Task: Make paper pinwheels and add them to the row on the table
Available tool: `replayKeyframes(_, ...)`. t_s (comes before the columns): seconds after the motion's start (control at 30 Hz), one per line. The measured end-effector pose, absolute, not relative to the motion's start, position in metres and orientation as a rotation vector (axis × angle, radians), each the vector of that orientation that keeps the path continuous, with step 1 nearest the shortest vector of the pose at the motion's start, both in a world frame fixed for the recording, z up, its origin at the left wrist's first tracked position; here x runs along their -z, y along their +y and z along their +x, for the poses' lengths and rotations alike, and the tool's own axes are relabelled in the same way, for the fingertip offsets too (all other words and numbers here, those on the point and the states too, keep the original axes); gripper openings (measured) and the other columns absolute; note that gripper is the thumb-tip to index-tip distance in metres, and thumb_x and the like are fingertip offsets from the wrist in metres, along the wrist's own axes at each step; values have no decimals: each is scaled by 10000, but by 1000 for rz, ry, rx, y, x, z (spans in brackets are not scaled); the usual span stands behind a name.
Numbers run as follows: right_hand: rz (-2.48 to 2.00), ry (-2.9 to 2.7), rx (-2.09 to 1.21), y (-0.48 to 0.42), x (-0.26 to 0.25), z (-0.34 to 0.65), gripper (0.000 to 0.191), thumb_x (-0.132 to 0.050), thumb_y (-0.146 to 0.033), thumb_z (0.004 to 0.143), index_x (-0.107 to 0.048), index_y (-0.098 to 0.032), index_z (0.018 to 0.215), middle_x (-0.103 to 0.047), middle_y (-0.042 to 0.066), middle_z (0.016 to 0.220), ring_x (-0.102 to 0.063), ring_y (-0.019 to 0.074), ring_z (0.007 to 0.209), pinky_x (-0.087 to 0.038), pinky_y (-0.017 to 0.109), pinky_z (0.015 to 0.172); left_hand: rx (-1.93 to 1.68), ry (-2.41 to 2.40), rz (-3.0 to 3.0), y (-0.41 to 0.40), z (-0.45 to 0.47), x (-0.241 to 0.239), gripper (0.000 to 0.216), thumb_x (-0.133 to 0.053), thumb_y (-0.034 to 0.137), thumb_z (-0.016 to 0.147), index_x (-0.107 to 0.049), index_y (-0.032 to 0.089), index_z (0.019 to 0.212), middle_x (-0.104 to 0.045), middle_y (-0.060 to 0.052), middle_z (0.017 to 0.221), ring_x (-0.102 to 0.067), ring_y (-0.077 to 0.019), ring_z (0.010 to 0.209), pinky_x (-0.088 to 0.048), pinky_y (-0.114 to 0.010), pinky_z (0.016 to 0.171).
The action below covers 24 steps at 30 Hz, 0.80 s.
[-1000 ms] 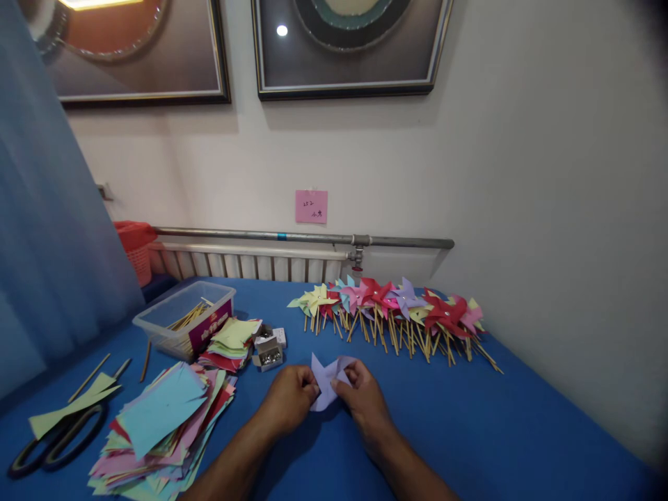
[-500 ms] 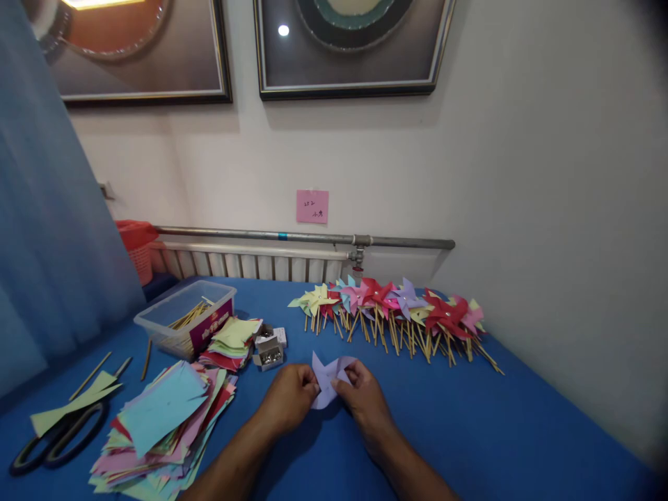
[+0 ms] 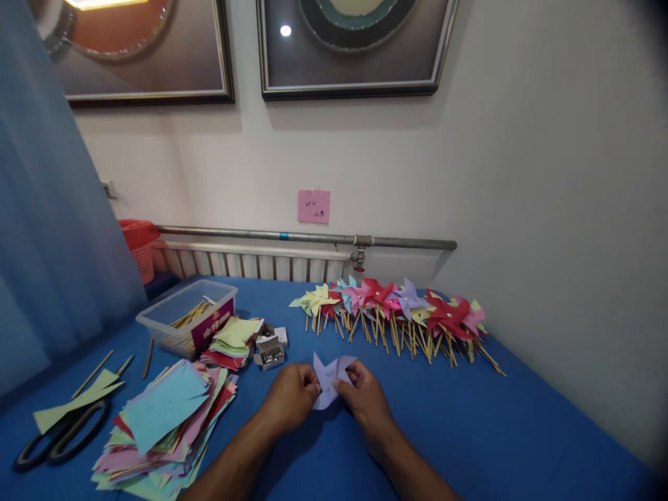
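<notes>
My left hand (image 3: 290, 399) and my right hand (image 3: 365, 398) meet over the blue table (image 3: 470, 431), both pinching a lilac paper pinwheel shape (image 3: 328, 376) with folded corners. The fingers of each hand are curled on the paper's edges. A row of finished paper pinwheels on wooden sticks (image 3: 396, 313) lies just beyond my hands, toward the wall.
A heap of coloured paper squares (image 3: 167, 417) lies to the left, with a smaller stack (image 3: 232, 341) behind it. Scissors (image 3: 57, 435) rest at the far left. A clear plastic box of sticks (image 3: 185, 316) and a small box of pins (image 3: 270, 351) stand nearby.
</notes>
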State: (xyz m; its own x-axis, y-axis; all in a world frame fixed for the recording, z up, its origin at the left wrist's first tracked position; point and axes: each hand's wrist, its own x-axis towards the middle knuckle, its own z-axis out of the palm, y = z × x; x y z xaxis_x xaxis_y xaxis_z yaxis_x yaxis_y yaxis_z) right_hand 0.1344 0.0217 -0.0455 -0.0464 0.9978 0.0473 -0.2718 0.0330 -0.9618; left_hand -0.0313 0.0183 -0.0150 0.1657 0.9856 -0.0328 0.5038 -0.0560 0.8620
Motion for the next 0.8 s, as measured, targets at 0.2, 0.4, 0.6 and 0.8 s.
replayKeyframes(0.2,-935,-1081,-1328,22,47,135,332,-771,-267,642,-678,-202,954,-785,44,851,-737,267,845,-532,342,767,-793,1442,1663,18,-32,15,121,-568,120,790,-604,167,684,-557,31,589,-480,-113,561,-307,-223,530)
replayKeyframes(0.4,-924,-1097,-1322,21,45,135,314,-773,-270,651,-671,-209,942,-785,41,850,-735,263,847,-535,333,747,-788,1436,1650,19,-32,15,125,-568,126,798,-596,168,683,-547,35,580,-469,-108,549,-300,-220,522)
replayKeyframes(0.6,-934,-1081,-1345,21,44,134,335,-789,-276,654,-660,-210,956,-782,38,836,-735,257,814,-531,326,727,-787,1436,1676,19,-33,16,106,-576,120,783,-602,163,690,-558,32,589,-477,-110,560,-294,-222,525)
replayKeyframes(0.8,-949,-1071,-1326,22,47,134,338,-800,-288,647,-660,-199,941,-775,31,801,-729,245,773,-521,312,703,-790,1411,1643,19,-31,14,106,-567,134,792,-595,164,694,-541,35,591,-463,-108,558,-304,-219,527)
